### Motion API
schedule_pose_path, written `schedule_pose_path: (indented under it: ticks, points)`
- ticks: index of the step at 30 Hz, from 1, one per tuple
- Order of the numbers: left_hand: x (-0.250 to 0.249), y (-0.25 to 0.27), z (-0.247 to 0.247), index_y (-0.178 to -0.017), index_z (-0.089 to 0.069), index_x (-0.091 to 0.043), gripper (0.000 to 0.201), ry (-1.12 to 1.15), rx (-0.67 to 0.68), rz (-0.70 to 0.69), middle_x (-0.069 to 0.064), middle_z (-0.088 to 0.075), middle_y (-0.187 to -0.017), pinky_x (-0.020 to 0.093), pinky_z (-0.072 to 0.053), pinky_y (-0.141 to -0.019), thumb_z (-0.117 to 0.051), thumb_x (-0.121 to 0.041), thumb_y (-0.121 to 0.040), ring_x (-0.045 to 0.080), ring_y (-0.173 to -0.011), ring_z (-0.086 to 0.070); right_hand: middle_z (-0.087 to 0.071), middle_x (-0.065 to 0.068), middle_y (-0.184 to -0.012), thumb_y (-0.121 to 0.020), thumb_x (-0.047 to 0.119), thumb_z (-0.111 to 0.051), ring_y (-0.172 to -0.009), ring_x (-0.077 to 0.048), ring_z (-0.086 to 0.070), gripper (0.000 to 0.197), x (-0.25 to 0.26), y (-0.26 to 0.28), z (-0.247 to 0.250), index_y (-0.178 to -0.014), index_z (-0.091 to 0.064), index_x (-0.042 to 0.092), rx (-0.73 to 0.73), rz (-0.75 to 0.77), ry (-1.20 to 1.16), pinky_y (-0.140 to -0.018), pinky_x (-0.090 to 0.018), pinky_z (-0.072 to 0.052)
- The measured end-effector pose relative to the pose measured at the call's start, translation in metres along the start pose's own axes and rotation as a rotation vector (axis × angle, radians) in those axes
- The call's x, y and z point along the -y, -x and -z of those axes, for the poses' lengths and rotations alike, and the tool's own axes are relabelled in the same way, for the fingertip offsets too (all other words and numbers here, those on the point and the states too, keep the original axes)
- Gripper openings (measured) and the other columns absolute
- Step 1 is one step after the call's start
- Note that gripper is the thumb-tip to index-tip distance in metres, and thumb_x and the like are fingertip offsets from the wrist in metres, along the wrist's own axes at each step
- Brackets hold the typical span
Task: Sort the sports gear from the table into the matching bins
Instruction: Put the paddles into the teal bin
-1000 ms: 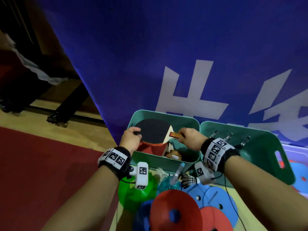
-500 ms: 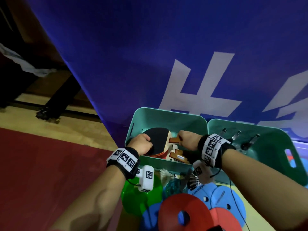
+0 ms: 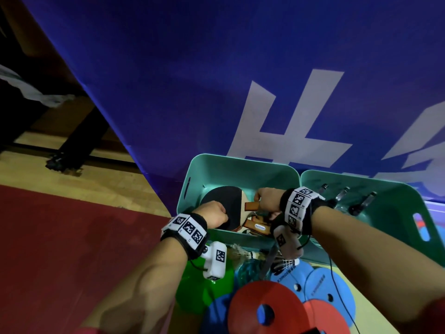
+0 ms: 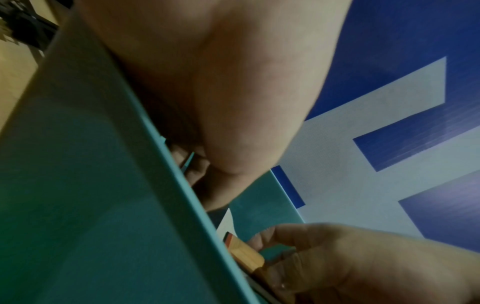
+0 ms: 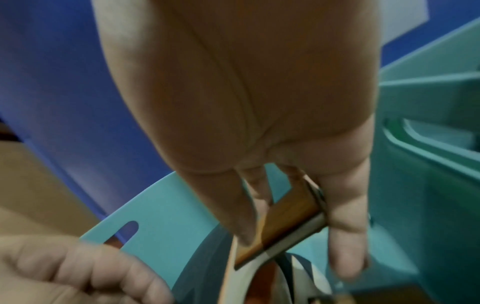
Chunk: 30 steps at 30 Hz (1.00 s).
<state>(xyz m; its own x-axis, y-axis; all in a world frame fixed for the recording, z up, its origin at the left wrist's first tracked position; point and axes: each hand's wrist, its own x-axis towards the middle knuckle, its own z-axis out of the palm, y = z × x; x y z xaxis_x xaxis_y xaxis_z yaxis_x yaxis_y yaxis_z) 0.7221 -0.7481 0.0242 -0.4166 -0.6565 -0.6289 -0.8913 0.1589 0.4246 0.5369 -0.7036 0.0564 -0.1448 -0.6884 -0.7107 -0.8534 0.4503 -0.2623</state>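
Observation:
A table tennis paddle (image 3: 226, 203) with a black face lies low inside the left teal bin (image 3: 240, 165), on top of other paddles (image 3: 256, 226). My left hand (image 3: 215, 213) grips the near edge of its blade. My right hand (image 3: 266, 201) pinches its wooden handle (image 3: 251, 206). The right wrist view shows thumb and fingers round that handle (image 5: 293, 222), with the bin wall (image 5: 161, 211) behind. In the left wrist view the bin's outer wall (image 4: 103, 185) fills the left side, and my right hand's fingers (image 4: 337, 257) hold the handle (image 4: 246, 253).
A second teal bin (image 3: 397, 213) to the right holds several shiny dark items (image 3: 344, 194). Near me lie red (image 3: 267, 309), blue (image 3: 320, 285) and green (image 3: 199, 285) discs and shuttlecocks (image 3: 240, 254). A blue banner (image 3: 216, 80) stands right behind the bins.
Both hands have lowered the paddle from above the bin's rim down into the left bin, onto the other paddles. Both keep their hold.

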Motion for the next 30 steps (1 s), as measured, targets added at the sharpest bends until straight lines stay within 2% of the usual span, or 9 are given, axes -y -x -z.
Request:
schedule_pose_path:
  ticks: [4,6,8,11,16,19,23,27,30]
  points:
    - [-0.002,-0.001,-0.001,-0.119,-0.067,-0.010,0.032,-0.035,0.044,-0.004,0.008,-0.066,-0.123,0.031,-0.047,-0.097,-0.055,-0.024,-0.092,0.024,-0.113,-0.060,-0.064,-0.019,-0.113,-0.086,0.015,-0.062,-0.087,-0.025,-0.058,0.043,-0.005,-0.002,-0.003,-0.124,-0.057,-0.005,0.014,-0.030,-0.133,-0.075,-0.035,-0.051]
    - [-0.002,-0.001,-0.002,-0.115,-0.068,-0.008,0.030,-0.040,0.025,-0.007,0.008,-0.066,-0.120,0.031,-0.047,-0.097,-0.054,-0.023,-0.092,0.025,-0.113,-0.060,-0.062,-0.018,-0.122,-0.086,0.021,-0.064,-0.104,-0.029,-0.061,0.047,-0.008,-0.001,-0.005,-0.127,-0.057,-0.002,-0.006,-0.035,-0.192,-0.096,-0.040,-0.050]
    - [-0.002,0.000,-0.002,-0.109,-0.068,-0.012,0.025,-0.027,-0.019,-0.003,0.006,-0.066,-0.116,0.031,-0.047,-0.097,-0.055,-0.023,-0.091,0.025,-0.113,-0.060,-0.061,-0.017,-0.126,-0.087,0.021,-0.065,-0.116,-0.031,-0.057,0.047,-0.013,0.001,-0.007,-0.127,-0.057,-0.001,-0.038,-0.044,-0.261,-0.102,-0.042,-0.046]
    - [-0.004,0.006,-0.002,-0.120,-0.065,-0.019,0.030,0.026,-0.112,0.004,0.001,-0.064,-0.124,0.030,-0.045,-0.099,-0.056,-0.025,-0.091,0.023,-0.114,-0.059,-0.060,-0.013,-0.127,-0.088,0.019,-0.065,-0.115,-0.028,-0.057,0.047,-0.019,0.007,-0.009,-0.131,-0.055,0.003,-0.094,-0.022,-0.367,-0.100,-0.033,-0.046]
    - [-0.008,0.025,-0.006,-0.113,-0.067,-0.025,0.025,0.196,-0.291,-0.026,-0.002,-0.066,-0.119,0.023,-0.044,-0.090,-0.057,-0.023,-0.090,0.018,-0.105,-0.061,-0.061,-0.011,-0.109,-0.089,0.011,-0.065,-0.086,-0.024,-0.060,0.042,-0.027,0.023,-0.008,-0.129,-0.055,0.012,-0.216,0.040,-0.697,-0.066,-0.030,-0.050]
    - [-0.014,0.045,-0.012,-0.106,-0.069,-0.026,0.023,0.294,-0.417,-0.055,-0.003,-0.069,-0.109,0.022,-0.045,-0.083,-0.056,-0.019,-0.088,0.016,-0.092,-0.062,-0.060,-0.011,-0.101,-0.089,0.006,-0.062,-0.086,-0.023,-0.057,0.037,-0.034,0.047,-0.009,-0.125,-0.057,0.011,-0.310,0.121,-0.799,-0.066,-0.031,-0.051]
    - [-0.024,0.078,-0.028,-0.099,-0.071,-0.022,0.023,0.450,-0.569,-0.089,0.002,-0.070,-0.099,0.031,-0.052,-0.086,-0.055,-0.011,-0.086,0.022,-0.090,-0.065,-0.058,-0.007,-0.096,-0.091,0.002,-0.057,-0.084,-0.021,-0.057,0.031,-0.047,0.086,-0.014,-0.120,-0.057,0.010,-0.378,0.242,-0.861,-0.067,-0.031,-0.050]
    - [-0.033,0.111,-0.056,-0.092,-0.071,-0.021,0.023,0.554,-0.692,-0.078,0.002,-0.069,-0.091,0.029,-0.050,-0.081,-0.056,-0.006,-0.084,0.022,-0.085,-0.064,-0.060,-0.006,-0.091,-0.092,0.001,-0.056,-0.082,-0.020,-0.060,0.026,-0.070,0.121,-0.029,-0.117,-0.059,0.008,-0.412,0.329,-0.910,-0.074,-0.038,-0.052]
    - [-0.036,0.131,-0.086,-0.084,-0.069,-0.024,0.024,0.600,-0.739,-0.070,0.004,-0.071,-0.085,0.035,-0.052,-0.079,-0.056,-0.004,-0.082,0.029,-0.080,-0.066,-0.061,-0.006,-0.089,-0.091,0.002,-0.057,-0.077,-0.019,-0.061,0.020,-0.091,0.142,-0.045,-0.107,-0.061,0.013,-0.419,0.379,-0.911,-0.069,-0.034,-0.051]
